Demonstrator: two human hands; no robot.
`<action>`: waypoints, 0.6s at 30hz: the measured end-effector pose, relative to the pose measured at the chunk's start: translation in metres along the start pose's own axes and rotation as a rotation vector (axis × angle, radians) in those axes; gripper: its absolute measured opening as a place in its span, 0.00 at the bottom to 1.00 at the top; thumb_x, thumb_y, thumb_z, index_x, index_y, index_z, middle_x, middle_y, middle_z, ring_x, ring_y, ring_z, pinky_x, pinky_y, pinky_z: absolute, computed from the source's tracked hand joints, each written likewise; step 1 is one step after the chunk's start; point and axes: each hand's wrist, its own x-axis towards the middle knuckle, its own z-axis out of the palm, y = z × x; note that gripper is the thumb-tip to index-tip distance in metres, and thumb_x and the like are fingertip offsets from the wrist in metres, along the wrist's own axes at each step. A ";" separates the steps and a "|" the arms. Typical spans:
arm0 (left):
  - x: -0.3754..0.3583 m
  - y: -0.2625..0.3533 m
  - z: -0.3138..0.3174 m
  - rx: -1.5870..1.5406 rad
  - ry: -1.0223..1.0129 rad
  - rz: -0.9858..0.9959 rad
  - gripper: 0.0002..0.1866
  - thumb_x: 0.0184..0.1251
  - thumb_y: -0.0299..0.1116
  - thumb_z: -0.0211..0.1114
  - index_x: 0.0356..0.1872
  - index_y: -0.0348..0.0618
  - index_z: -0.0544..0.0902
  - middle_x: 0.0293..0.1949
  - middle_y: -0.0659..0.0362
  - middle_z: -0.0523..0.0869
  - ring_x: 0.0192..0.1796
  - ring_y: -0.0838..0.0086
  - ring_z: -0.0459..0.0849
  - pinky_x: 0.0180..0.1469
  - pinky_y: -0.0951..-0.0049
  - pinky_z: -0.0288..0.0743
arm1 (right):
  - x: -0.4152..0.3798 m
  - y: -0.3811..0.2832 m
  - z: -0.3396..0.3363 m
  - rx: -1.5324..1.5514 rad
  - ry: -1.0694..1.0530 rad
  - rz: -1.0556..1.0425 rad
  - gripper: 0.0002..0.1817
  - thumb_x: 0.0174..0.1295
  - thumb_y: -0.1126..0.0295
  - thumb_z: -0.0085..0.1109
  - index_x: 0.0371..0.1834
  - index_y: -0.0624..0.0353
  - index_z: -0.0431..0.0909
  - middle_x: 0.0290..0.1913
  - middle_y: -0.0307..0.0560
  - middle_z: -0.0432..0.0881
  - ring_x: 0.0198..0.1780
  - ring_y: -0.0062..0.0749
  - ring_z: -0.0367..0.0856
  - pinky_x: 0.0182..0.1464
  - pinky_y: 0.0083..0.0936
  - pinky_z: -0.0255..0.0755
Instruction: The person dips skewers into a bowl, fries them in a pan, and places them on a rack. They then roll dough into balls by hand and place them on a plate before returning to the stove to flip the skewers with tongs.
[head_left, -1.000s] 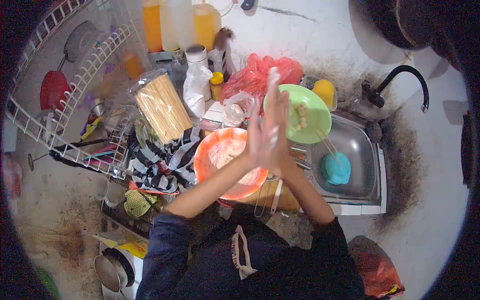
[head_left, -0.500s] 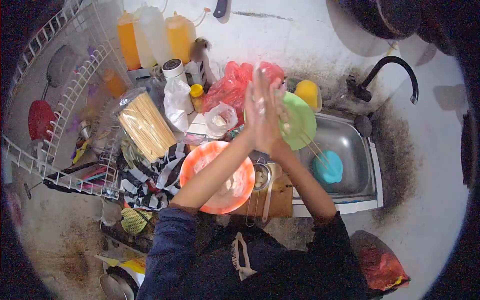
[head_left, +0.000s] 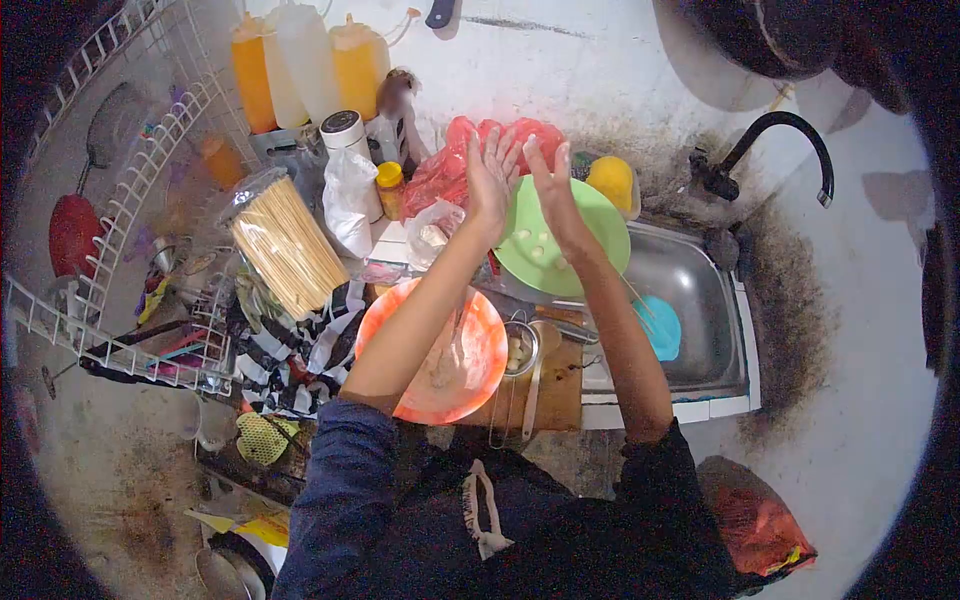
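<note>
My left hand (head_left: 489, 184) is raised with its fingers spread, in front of the red plastic bag (head_left: 437, 178). Close beside it, my right hand (head_left: 556, 196) is open too, over the light green plate (head_left: 590, 240). White powder shows on the fingertips, and no object is visible in either hand. Several small pale dough balls (head_left: 538, 252) lie on the plate. Under my left forearm stands an orange-and-white bowl (head_left: 476, 375) with whitish residue inside. A small strainer (head_left: 520, 350) holding pale pieces sits right of the bowl, next to a light-handled utensil (head_left: 533, 400).
A metal sink (head_left: 708, 330) with a turquoise bowl (head_left: 660, 328) lies to the right, under a black faucet (head_left: 770, 150). A bundle of wooden skewers (head_left: 290, 245), bottles (head_left: 355, 70) and a white wire rack (head_left: 95, 290) are on the left.
My palms were pressed together; now my hands have come apart with fingers spread. More of the green plate and its dough balls shows between them.
</note>
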 end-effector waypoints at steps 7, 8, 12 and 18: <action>-0.027 0.019 0.006 -0.119 -0.060 -0.059 0.32 0.63 0.56 0.36 0.62 0.47 0.59 0.61 0.60 0.65 0.62 0.70 0.63 0.63 0.68 0.50 | -0.017 -0.020 0.025 -0.261 0.057 -0.246 0.31 0.65 0.54 0.29 0.68 0.59 0.42 0.69 0.55 0.37 0.70 0.43 0.32 0.67 0.37 0.26; -0.038 0.023 0.014 -0.206 -0.118 -0.090 0.30 0.64 0.54 0.37 0.61 0.46 0.61 0.60 0.60 0.66 0.61 0.71 0.64 0.62 0.68 0.53 | -0.018 -0.023 0.034 -0.407 0.024 -0.428 0.28 0.66 0.60 0.29 0.68 0.56 0.41 0.69 0.54 0.39 0.70 0.45 0.34 0.67 0.43 0.27; -0.093 0.042 0.028 -0.330 -0.208 -0.142 0.25 0.66 0.48 0.38 0.59 0.45 0.63 0.56 0.60 0.69 0.58 0.73 0.67 0.60 0.67 0.57 | -0.024 -0.050 0.040 -0.776 0.200 -0.613 0.26 0.65 0.65 0.31 0.67 0.57 0.46 0.69 0.54 0.44 0.70 0.48 0.39 0.65 0.53 0.28; -0.161 0.080 -0.029 0.062 -0.135 0.044 0.28 0.65 0.49 0.42 0.59 0.39 0.62 0.59 0.56 0.66 0.60 0.68 0.66 0.61 0.65 0.57 | -0.047 -0.038 0.043 -0.519 0.000 -0.615 0.23 0.61 0.66 0.43 0.59 0.61 0.59 0.60 0.56 0.61 0.64 0.48 0.56 0.63 0.36 0.51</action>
